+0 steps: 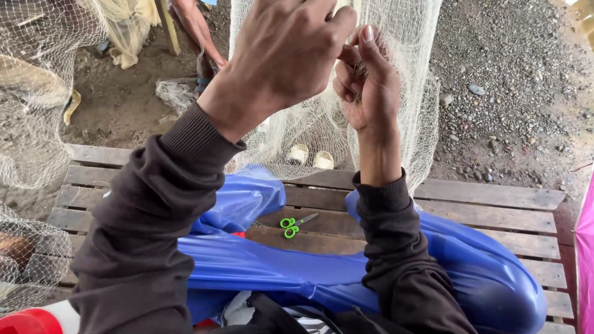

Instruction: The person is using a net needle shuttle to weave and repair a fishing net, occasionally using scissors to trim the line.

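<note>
A pale, fine-meshed fishing net hangs in front of me. My left hand is raised high with its fingers pinched together on the net mesh. My right hand is right beside it, fingers curled and gripping the same patch of net, with a small dark item between the fingers that I cannot make out. Both arms wear dark brown sleeves. Small scissors with bright green handles lie on the wooden plank platform below my hands, between my knees in shiny blue trousers.
More net drapes at the left. Two pale round floats sit at the net's lower edge. Another person's arm reaches down at the top. Gravel ground lies beyond the platform. A pink cloth edge shows at right.
</note>
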